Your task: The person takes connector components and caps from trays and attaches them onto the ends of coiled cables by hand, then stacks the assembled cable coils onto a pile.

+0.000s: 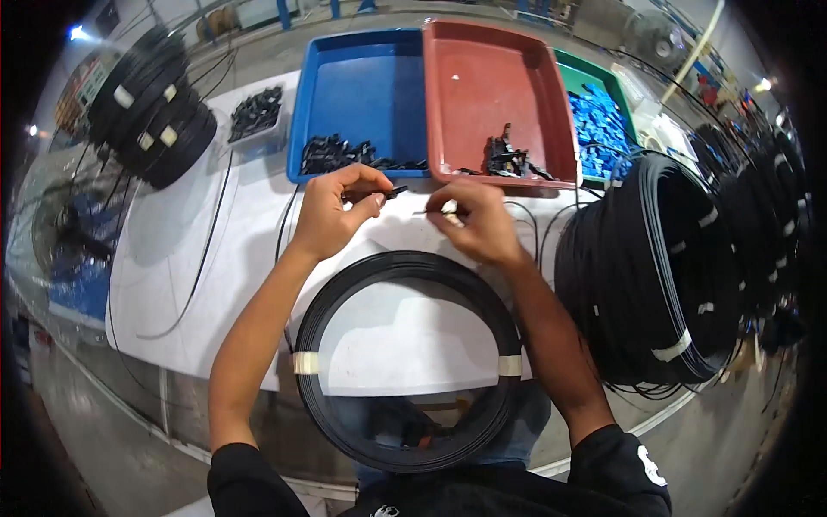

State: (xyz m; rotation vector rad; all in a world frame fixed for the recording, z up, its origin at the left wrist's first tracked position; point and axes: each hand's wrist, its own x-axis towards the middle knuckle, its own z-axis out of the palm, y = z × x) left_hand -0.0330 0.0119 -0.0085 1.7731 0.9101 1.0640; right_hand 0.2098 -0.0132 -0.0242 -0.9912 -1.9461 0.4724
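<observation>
White counter [172,250] fills the middle of the view, workshop floor around it. Your left hand [332,211] is raised over the counter, fingers [372,196] pinched shut on a small black clip [397,190]. Your right hand [479,226] sits just beside it, fingers [448,215] closed on a thin black cable end [424,211] pointing toward the clip; the two are near, contact can't be told. Black cable coil [409,362], bound with two pale tape bands, lies in front of you, half on the counter edge, half over your lap. Behind your hands: blue tray [362,95] with black clips along its near wall, red tray [491,86] with a small pile of black parts, green tray [603,77] with blue parts. Large stack of coils [655,267] stands upright at your right, another stack [155,112] at far left, small tub of black parts [257,114] beside it.
</observation>
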